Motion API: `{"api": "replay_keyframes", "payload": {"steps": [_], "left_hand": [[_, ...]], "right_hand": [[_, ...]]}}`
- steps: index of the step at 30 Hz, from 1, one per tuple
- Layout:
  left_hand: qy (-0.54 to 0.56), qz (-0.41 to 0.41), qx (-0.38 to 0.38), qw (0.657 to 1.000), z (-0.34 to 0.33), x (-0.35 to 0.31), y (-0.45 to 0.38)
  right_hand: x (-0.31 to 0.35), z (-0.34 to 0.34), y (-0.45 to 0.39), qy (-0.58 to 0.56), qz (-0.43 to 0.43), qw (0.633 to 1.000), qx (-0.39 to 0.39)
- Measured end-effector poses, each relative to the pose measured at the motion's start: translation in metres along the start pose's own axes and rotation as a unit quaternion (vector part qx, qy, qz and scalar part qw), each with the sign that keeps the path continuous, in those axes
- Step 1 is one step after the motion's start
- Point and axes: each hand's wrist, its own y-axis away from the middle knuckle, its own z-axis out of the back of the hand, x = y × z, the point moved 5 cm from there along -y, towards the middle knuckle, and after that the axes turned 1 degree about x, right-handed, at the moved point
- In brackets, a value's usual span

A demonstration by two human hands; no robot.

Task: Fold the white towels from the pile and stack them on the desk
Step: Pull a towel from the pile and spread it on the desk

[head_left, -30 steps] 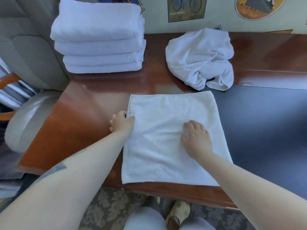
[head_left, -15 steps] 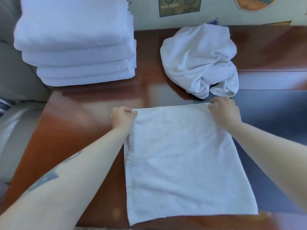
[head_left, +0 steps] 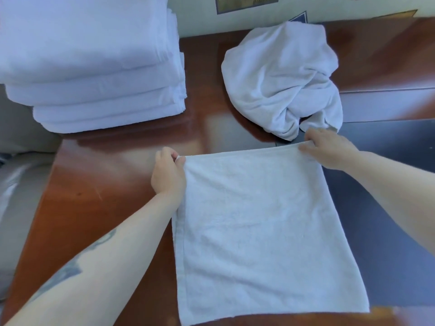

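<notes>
Towel (head_left: pixel 259 227): white terry cloth, soft nap, a rough rectangle lying flat in front of you; a faint crease crosses its middle.
Position: it rests partly on the desk (head_left: pixel 98 198), polished red-brown wood, and partly on the dark mat (head_left: pixel 388 208) to your right.
Axis: the long axis runs from you toward the wall; the far short edge lies just before the pile.
Left hand (head_left: pixel 168 175): your fingers curl round the far left corner, thumb on top, pinching the cloth.
Right hand (head_left: pixel 329 147): you pinch the far right corner; fingers are curled tight on the hem.
Pile (head_left: pixel 282 78): one crumpled white towel, rounded and creased, just beyond your right hand.
Stack (head_left: pixel 94 67): folded white towels, flat and squared, at far left of the desk.
</notes>
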Motion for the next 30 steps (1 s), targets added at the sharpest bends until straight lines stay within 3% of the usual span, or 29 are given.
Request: {"api": "replay_keyframes", "payload": {"steps": [3, 9, 12, 15, 21, 26, 30], "left_hand": [[-0.019, 0.005, -0.012, 1.0, 0.001, 0.002, 0.001], [-0.034, 0.033, -0.02, 0.999, -0.003, 0.015, 0.01], [-0.024, 0.07, -0.047, 0.996, -0.008, 0.018, 0.01], [-0.034, 0.067, -0.071, 0.995, -0.012, 0.016, 0.01], [-0.096, 0.0, -0.045, 0.994, -0.013, 0.018, 0.001], [-0.151, -0.059, -0.012, 0.987, -0.012, 0.012, -0.011], [-0.146, -0.088, -0.068, 0.983, -0.012, 0.001, -0.015]], "right_hand": [[0.003, 0.006, 0.001, 0.002, 0.044, 0.999, -0.007], [0.011, 0.0, 0.006, 0.02, 0.167, 0.981, 0.101], [0.012, 0.005, -0.001, 0.098, 0.185, 0.971, 0.116], [0.003, 0.016, -0.011, 0.208, 0.143, 0.959, 0.129], [0.006, 0.02, -0.021, 0.28, 0.123, 0.948, 0.086], [0.003, 0.018, -0.022, 0.268, 0.064, 0.959, 0.071], [0.003, 0.013, -0.023, 0.146, -0.001, 0.989, 0.022]]}}
